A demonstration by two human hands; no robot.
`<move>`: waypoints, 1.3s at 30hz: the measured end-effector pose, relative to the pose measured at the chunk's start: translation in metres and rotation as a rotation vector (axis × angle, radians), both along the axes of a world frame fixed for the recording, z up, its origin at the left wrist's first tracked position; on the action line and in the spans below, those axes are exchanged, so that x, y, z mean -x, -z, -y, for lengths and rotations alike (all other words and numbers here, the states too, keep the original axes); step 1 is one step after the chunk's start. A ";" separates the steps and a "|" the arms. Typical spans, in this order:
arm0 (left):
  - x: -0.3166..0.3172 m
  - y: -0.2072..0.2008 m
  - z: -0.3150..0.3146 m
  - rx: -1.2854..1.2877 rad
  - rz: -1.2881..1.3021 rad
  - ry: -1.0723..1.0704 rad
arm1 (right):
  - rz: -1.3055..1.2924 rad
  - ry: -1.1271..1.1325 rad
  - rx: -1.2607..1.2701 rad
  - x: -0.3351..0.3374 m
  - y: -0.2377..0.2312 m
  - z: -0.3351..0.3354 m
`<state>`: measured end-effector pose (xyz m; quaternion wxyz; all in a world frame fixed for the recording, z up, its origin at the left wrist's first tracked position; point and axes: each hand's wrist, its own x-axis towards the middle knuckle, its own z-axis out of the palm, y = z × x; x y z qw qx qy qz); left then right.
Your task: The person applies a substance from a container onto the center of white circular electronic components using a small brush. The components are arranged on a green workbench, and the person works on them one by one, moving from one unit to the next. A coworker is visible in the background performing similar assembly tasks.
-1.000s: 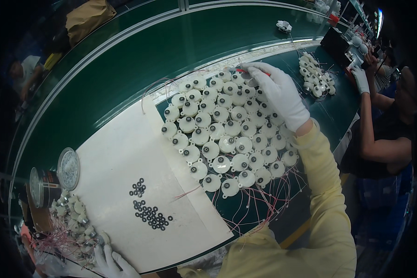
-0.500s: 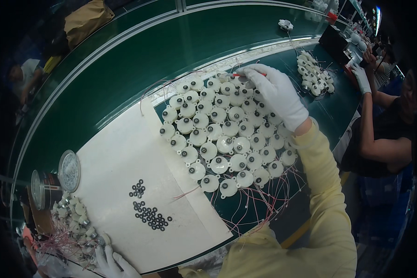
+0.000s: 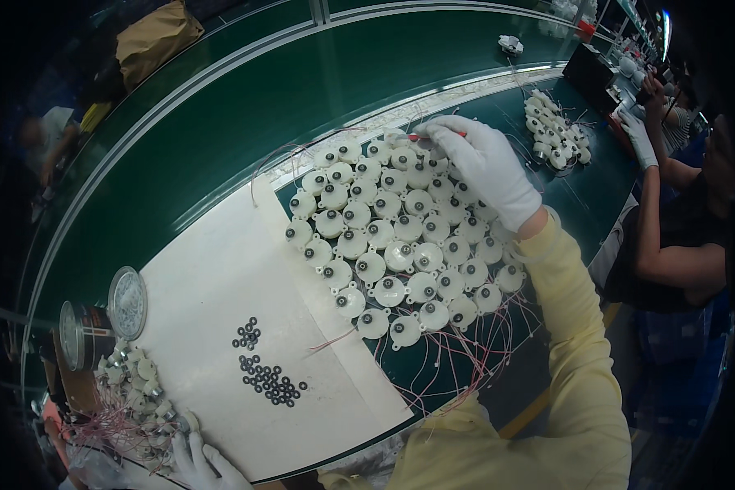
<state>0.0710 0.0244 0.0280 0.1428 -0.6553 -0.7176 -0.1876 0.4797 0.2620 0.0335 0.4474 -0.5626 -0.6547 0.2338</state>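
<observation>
My right hand (image 3: 490,171), in a white glove, is closed on a thin red tool (image 3: 459,134) over the far edge of a cluster of round white motors (image 3: 400,255). The tool's exact kind does not show. Most of these motors carry a small dark ring or hub on top, and pinkish wires trail from them. At the lower left, my gloved left hand (image 3: 202,467) has its fingers stretched apart, beside a heap of loose motors (image 3: 143,392). Small black rings (image 3: 271,384) lie scattered on a white sheet (image 3: 196,261) between the hands.
An opened tin (image 3: 83,335) and its round lid (image 3: 128,302) stand behind the heap. A second motor cluster (image 3: 555,131) lies at the far right, near a co-worker's gloved hand (image 3: 639,139). A single white part (image 3: 510,45) sits on the green surface beyond the ledge.
The whole view has shifted very slightly. My right hand stays at the cluster's far edge with the red tool, and my left hand remains by the heap.
</observation>
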 end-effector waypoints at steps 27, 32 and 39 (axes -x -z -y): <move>0.014 0.014 0.006 -0.040 -0.042 -0.003 | -0.150 0.041 -0.008 -0.001 0.000 0.004; 0.010 0.010 0.004 -0.029 -0.002 -0.012 | -0.101 0.046 0.044 0.003 -0.002 0.007; 0.011 0.009 0.006 -0.002 -0.052 -0.033 | -0.112 0.102 -0.075 -0.017 0.000 0.008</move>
